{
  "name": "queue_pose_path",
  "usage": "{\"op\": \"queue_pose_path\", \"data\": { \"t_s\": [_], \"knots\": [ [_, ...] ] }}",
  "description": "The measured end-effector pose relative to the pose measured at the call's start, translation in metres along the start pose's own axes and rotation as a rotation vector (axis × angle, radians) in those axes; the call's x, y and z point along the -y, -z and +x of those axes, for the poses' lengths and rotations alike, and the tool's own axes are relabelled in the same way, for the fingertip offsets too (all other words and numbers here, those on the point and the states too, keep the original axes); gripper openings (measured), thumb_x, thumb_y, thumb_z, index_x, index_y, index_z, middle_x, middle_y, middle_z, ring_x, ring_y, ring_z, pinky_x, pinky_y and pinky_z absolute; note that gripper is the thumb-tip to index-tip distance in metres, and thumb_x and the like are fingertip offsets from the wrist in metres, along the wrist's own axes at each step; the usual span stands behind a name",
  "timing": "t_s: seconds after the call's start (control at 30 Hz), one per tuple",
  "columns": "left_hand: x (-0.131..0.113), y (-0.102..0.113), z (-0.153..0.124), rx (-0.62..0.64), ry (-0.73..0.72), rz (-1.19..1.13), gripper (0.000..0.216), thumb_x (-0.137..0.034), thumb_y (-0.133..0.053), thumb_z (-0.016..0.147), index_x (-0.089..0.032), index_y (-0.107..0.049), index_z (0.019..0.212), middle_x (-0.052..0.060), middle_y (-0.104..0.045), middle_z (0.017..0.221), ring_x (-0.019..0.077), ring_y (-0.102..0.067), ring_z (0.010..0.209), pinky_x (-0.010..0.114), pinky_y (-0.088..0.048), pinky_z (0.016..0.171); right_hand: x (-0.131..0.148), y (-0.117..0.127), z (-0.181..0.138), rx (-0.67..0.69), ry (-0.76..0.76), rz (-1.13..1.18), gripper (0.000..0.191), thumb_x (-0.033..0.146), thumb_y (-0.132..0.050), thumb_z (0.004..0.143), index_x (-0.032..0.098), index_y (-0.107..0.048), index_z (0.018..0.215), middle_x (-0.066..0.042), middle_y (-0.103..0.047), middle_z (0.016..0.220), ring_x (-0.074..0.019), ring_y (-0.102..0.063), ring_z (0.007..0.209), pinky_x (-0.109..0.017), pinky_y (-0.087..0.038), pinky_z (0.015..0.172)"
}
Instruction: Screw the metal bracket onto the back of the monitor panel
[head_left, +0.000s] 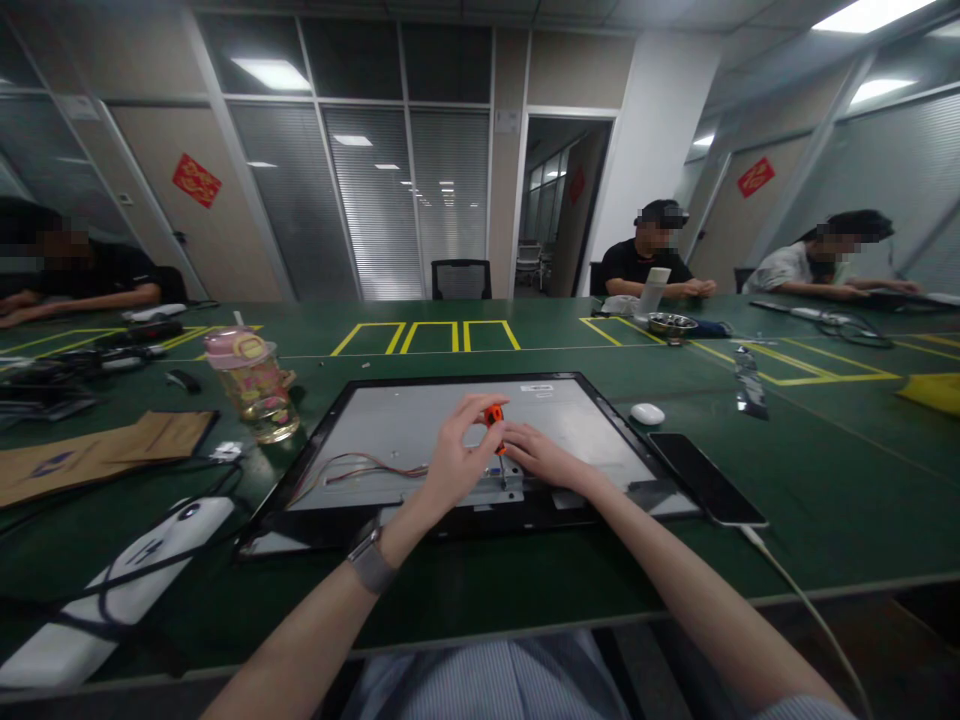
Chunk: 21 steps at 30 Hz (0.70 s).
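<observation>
My left hand (459,450) is closed on an orange and black screwdriver (493,413), thumb on one side and forefinger over the top. The screwdriver stands nearly upright, its thin shaft pointing down to a small metal bracket (511,486) by the near edge of a flat display panel (405,410). My right hand (544,457) reaches in from the right, its fingertips closed about the lower part of the handle, partly covering it. The panel lies grey back upward in a black frame. Thin coloured wires (360,460) run across its left part.
Left of the panel are a drink cup (259,390), a brown paper bag (112,455) and a white power strip (127,580) with black cables. On the right lie a phone (705,478) with its cable and a white earbud case (647,413). Several people sit around the green table (825,500).
</observation>
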<state>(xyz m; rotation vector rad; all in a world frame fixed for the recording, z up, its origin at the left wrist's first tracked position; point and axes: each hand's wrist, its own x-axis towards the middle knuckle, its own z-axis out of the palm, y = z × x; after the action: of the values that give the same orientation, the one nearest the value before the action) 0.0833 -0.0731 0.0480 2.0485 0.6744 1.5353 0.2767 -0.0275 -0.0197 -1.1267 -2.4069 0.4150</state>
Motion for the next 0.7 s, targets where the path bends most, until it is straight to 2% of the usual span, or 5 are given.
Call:
{"op": "queue_pose_path", "data": {
  "t_s": [0.13,0.37,0.53,0.6,0.7],
  "knots": [
    [0.002,0.002,0.001,-0.098,0.004,0.027,0.016,-0.022,-0.061,0.087,-0.02,-0.067,0.101,0.004,-0.056,0.095,0.0135,-0.058,0.086,0.024,-0.05,0.077,0.003,0.001,-0.001,0.016,-0.005,-0.015,0.04,0.042,-0.035,0.099,0.024,-0.057,0.128,-0.008,-0.054,0.141,-0.0255,-0.044,0.133,-0.046,-0.031,0.112],
    [0.006,0.004,-0.001,-0.022,0.006,-0.044,0.029,-0.021,-0.045,0.096,-0.019,-0.059,0.121,0.008,-0.061,0.106,0.0154,-0.061,0.096,0.028,-0.05,0.085,0.009,0.006,-0.004,0.056,-0.041,-0.045,0.047,0.049,-0.034,0.098,0.023,-0.054,0.132,-0.01,-0.048,0.145,-0.0258,-0.041,0.136,-0.047,-0.025,0.116],
    [0.007,0.005,-0.001,-0.069,-0.011,-0.002,0.022,-0.024,-0.06,0.089,-0.021,-0.067,0.109,0.004,-0.06,0.097,0.0136,-0.06,0.088,0.025,-0.051,0.079,0.012,0.009,-0.004,0.074,-0.041,-0.028,0.051,0.054,-0.034,0.097,0.025,-0.052,0.135,-0.008,-0.042,0.15,-0.0265,-0.037,0.139,-0.048,-0.022,0.117],
    [0.005,0.004,-0.001,-0.088,-0.019,0.013,0.02,-0.024,-0.058,0.09,-0.021,-0.068,0.107,0.004,-0.059,0.095,0.0131,-0.06,0.086,0.025,-0.051,0.078,0.013,0.009,-0.005,0.09,-0.055,-0.019,0.054,0.056,-0.035,0.096,0.025,-0.049,0.138,-0.008,-0.04,0.152,-0.0268,-0.034,0.141,-0.048,-0.021,0.117],
    [0.003,0.003,-0.004,-0.049,-0.002,-0.013,0.027,-0.023,-0.05,0.094,-0.021,-0.063,0.118,0.007,-0.062,0.103,0.0151,-0.062,0.093,0.027,-0.052,0.082,0.01,0.01,-0.006,0.132,-0.09,0.0,0.061,0.06,-0.037,0.094,0.025,-0.043,0.143,-0.008,-0.034,0.155,-0.0273,-0.027,0.144,-0.049,-0.014,0.119]
  ]
}}
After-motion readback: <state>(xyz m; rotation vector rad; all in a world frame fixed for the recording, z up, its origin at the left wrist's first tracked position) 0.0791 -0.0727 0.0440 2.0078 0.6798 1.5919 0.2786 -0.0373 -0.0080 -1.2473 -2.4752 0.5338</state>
